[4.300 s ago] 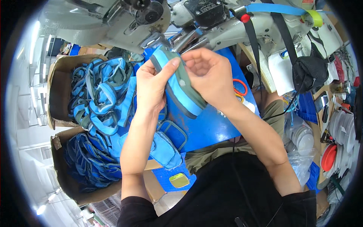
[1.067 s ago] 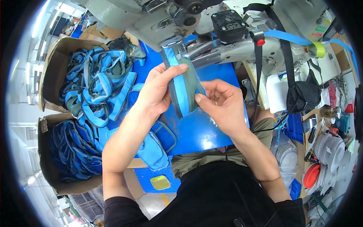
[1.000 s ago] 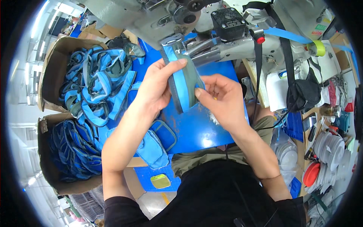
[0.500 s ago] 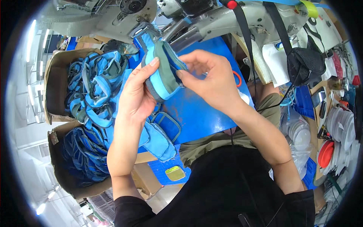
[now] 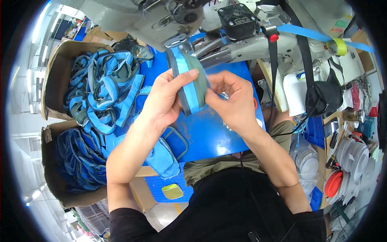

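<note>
While the striped blue and grey-green fabric piece is held above the blue table, it is clasped by the left hand, the thumb pressed on its face and the other fingers tucked behind. Its right edge is met by the right hand, whose fingers are curled toward the thumb; whether the edge is pinched cannot be told through the blur. The piece's far end is placed just beside the sewing machine, and contact cannot be made out. On the left, blue and grey strips are heaped in the far cardboard box and spilled over its right side, while dark blue pieces are packed into the near cardboard box. Light blue cloth is laid over the table's near left edge
</note>
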The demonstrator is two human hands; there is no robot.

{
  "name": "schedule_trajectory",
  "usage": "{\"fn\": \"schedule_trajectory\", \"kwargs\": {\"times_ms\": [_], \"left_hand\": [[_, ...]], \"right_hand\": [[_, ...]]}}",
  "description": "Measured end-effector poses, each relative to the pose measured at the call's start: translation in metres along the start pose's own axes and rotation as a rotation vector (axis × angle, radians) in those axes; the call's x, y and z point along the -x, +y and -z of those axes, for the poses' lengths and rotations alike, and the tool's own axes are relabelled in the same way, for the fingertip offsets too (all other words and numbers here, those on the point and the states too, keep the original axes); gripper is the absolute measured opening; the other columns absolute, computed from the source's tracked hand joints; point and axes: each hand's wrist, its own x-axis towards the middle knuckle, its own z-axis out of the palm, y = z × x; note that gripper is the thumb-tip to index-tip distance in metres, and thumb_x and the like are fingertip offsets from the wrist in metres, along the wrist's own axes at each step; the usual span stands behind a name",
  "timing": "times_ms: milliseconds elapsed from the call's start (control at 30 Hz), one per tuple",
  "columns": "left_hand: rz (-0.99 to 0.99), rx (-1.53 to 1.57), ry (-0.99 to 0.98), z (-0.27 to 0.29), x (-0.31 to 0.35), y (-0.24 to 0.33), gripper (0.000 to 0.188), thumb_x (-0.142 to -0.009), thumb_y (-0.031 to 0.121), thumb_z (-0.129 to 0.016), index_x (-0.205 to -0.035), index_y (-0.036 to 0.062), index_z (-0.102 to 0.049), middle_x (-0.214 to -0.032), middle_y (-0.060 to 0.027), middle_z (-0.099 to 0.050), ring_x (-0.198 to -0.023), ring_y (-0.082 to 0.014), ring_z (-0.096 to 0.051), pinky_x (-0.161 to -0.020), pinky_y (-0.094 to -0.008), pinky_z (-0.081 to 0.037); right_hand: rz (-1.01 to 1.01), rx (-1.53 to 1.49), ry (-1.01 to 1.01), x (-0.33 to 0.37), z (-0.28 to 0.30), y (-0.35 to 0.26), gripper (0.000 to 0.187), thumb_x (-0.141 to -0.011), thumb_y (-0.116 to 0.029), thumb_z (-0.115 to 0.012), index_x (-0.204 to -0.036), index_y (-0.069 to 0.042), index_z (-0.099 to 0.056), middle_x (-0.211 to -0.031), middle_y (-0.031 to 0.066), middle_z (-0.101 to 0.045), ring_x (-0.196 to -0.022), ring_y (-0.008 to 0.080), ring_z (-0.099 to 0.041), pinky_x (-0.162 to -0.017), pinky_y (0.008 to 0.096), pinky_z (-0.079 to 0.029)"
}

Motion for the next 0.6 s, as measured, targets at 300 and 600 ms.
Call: {"fn": "schedule_trajectory", "kwargs": {"times_ms": [300, 600], "left_hand": [[-0.013, -0.044, 0.013, 0.006, -0.012, 0.006, 0.022, -0.094, 0.015, -0.076, -0.109, 0.0029, -0.066, -0.095, -0.0071, -0.074, -0.078, -0.0142, -0.073, -0.069, -0.0294, -0.061], [-0.225, -0.173, -0.011, 0.008, -0.002, 0.0, 0.024, -0.095, 0.015, -0.076, -0.113, 0.0006, -0.07, -0.102, -0.008, -0.076, -0.088, -0.0129, -0.072, -0.082, -0.0292, -0.057]], "right_hand": [[0.019, 0.067, 0.021, -0.011, -0.004, 0.006, 0.02, -0.082, -0.007, -0.079, -0.1, 0.001, -0.074, -0.083, 0.0041, -0.073, -0.074, 0.0083, -0.065, -0.07, 0.0256, -0.052], [0.18, 0.215, 0.05, -0.026, -0.004, 0.004, 0.025, -0.081, -0.009, -0.081, -0.104, -0.002, -0.074, -0.089, 0.0076, -0.074, -0.081, 0.0163, -0.072, -0.073, 0.0311, -0.055]]}}
